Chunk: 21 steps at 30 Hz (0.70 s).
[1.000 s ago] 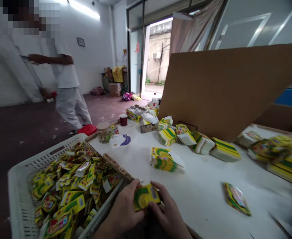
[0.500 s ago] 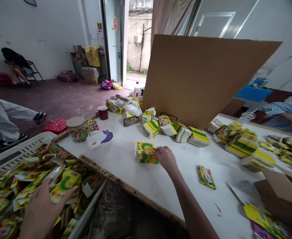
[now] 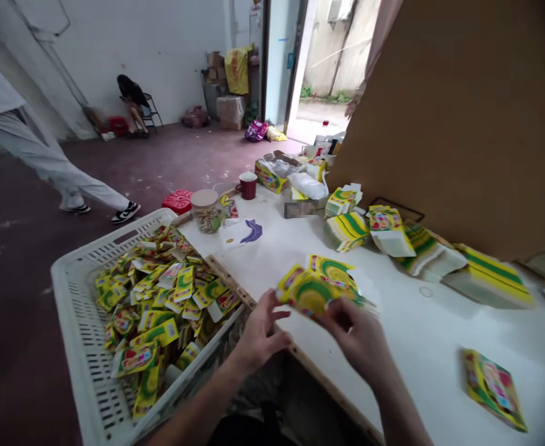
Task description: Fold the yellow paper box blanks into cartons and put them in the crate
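Before you a white desk, wood along its near edge, red stool past its far left corner, purplish floor, pale wall, blue door and daylit doorway beyond the far edge.

Open tabletop right of my right hand: wide sideways passage as far as lone packet. Just beyond my fingers, flat carton pile blocks low forward path; yellow carton fills gap between my hands. Farther ahead and right, row of carton stacks, tall cardboard sheet behind. Ahead of my left hand, bare strip, then printed paper, jar, mug. Wooden table edge beside left hand, crate farther left; room above both.
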{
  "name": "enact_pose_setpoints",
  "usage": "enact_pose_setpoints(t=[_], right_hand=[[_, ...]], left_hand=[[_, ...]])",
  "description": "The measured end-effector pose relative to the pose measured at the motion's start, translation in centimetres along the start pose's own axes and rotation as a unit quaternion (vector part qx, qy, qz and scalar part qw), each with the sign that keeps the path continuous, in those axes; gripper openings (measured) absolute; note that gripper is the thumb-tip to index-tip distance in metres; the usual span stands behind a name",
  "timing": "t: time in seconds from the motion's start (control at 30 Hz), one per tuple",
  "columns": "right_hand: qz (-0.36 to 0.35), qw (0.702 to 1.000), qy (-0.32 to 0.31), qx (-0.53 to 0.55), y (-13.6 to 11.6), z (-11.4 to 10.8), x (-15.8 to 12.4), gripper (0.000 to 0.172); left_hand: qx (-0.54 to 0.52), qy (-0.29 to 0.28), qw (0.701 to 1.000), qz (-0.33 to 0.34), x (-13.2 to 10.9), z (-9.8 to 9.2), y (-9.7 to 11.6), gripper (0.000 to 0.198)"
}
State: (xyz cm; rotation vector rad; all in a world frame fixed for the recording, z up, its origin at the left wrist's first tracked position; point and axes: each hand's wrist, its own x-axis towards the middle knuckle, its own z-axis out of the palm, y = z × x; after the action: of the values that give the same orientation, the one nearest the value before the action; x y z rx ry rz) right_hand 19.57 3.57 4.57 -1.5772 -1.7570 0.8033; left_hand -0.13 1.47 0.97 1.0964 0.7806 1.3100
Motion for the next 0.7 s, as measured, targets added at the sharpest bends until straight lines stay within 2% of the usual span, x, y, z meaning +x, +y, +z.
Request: enact_pose_setpoints(t=[0.03, 0.07, 0.17, 0.27, 0.37, 0.47, 0.53, 0.6, 0.7], right_hand=[[-0.007, 0.999, -0.035, 0.020, -0.4, 1.2, -0.7, 0.029], [-0.010, 0.998, -0.053, 0.037, -0.7, 2.3, -1.3, 0.029], [-0.023, 0.996, -0.027, 0.080, -0.8, 4.1, -2.4, 0.026], [-0.033, 0.988, -0.030, 0.146, -0.3, 3.8, -2.5, 0.021], [-0.003, 0.967, -0.101, 0.235, 0.1, 3.4, -2.1, 0.023], [0.025, 0.956, -0.148, 0.253, 0.1, 4.1, -1.8, 0.028], [0.032, 0.955, -0.160, 0.246, -0.2, 4.7, -1.9, 0.028], [0.032, 0.952, -0.166, 0.254, -0.6, 5.1, -2.3, 0.027], [0.009, 0.958, -0.150, 0.244, -1.4, 5.3, -3.1, 0.024]], left_hand=[[-0.059, 0.002, 0.998, -0.023, 0.4, 0.9, -0.5, 0.071], [-0.093, 0.032, 0.995, -0.031, 0.8, 1.7, -1.0, 0.062], [-0.049, 0.091, 0.995, -0.007, 1.4, 2.7, -1.7, 0.054], [0.070, 0.058, 0.995, 0.030, 1.1, 2.3, -1.7, 0.056], [0.126, 0.012, 0.991, 0.053, 0.4, 1.9, -1.2, 0.060], [0.123, -0.024, 0.990, 0.070, -0.3, 2.1, -0.7, 0.059], [0.077, -0.034, 0.995, 0.048, -0.6, 2.6, -0.5, 0.054], [0.007, 0.002, 1.000, 0.027, -0.6, 3.2, -0.5, 0.049], [-0.081, 0.117, 0.990, 0.022, 0.0, 3.9, -0.3, 0.042]])
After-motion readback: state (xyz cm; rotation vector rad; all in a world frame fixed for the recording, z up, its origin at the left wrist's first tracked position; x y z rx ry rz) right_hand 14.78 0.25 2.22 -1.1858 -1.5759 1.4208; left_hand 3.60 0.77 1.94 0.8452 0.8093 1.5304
